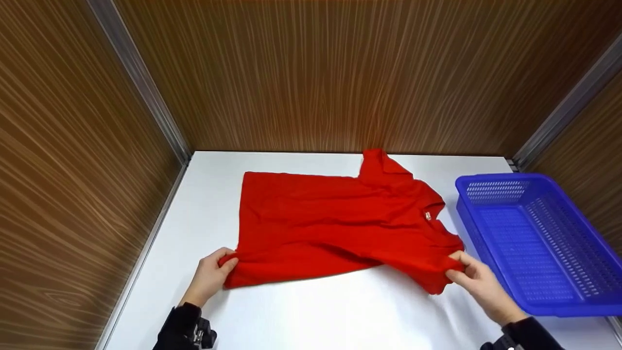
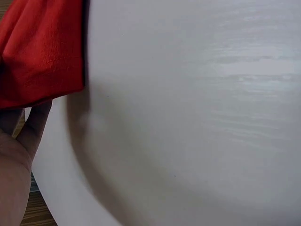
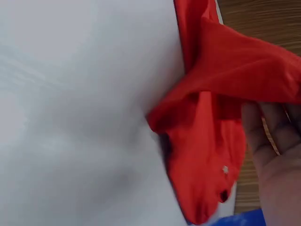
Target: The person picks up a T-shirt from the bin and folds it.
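Observation:
A red T-shirt (image 1: 311, 209) lies sideways on the white table, its hem at the left and its collar with a small pale label at the right. My left hand (image 1: 211, 273) pinches the near corner of the hem between thumb and fingers. At the shoulder end, my right hand (image 1: 481, 284) pinches the cloth, and the near sleeve hangs in folds below it. The far sleeve points toward the back wall. In the left wrist view, fingers (image 2: 35, 125) go under the hem cloth. Lifted red cloth drapes over the right hand's fingers (image 3: 256, 127) in the right wrist view.
A blue plastic basket (image 1: 505, 296) with slotted walls stands at the right, close beside the shirt's collar end. Wood-patterned panels (image 1: 301, 78) enclose the white table (image 1: 340, 316) at the back and both sides, with metal strips at the corners.

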A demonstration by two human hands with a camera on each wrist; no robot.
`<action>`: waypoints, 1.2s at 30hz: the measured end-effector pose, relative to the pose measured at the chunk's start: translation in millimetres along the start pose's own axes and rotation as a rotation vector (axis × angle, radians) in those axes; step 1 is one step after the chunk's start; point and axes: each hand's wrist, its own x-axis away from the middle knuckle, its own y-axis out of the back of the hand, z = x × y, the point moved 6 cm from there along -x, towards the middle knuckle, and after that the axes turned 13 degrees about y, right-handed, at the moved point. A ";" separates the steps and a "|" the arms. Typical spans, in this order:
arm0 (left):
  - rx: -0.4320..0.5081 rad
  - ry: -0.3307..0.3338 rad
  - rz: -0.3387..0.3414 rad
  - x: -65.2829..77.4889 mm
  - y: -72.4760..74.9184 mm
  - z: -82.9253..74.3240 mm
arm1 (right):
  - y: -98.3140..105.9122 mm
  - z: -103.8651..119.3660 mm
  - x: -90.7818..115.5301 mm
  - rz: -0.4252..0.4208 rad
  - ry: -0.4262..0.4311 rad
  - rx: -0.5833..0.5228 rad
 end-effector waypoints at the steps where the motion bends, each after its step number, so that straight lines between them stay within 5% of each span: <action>1: 0.008 0.000 0.000 0.3 0.9 -0.5 | 3.4 4.4 -0.4 0.003 0.019 0.000; 6: 0.050 0.010 -0.007 2.3 5.7 -3.4 | 17.9 34.6 -6.6 -0.036 0.170 -0.154; 12: 0.155 0.012 -0.007 6.3 12.2 -6.4 | 15.8 86.1 -24.6 0.021 0.391 -0.363; 19: 0.349 0.030 0.150 14.0 17.7 -7.0 | 1.2 131.1 -32.9 0.040 0.538 -0.425; 32: 0.342 0.050 0.366 22.2 15.2 -9.4 | -5.1 131.8 -37.5 0.078 0.484 -0.342; 36: 0.310 0.035 0.317 19.9 17.5 -10.4 | -6.7 130.7 -38.2 0.097 0.461 -0.221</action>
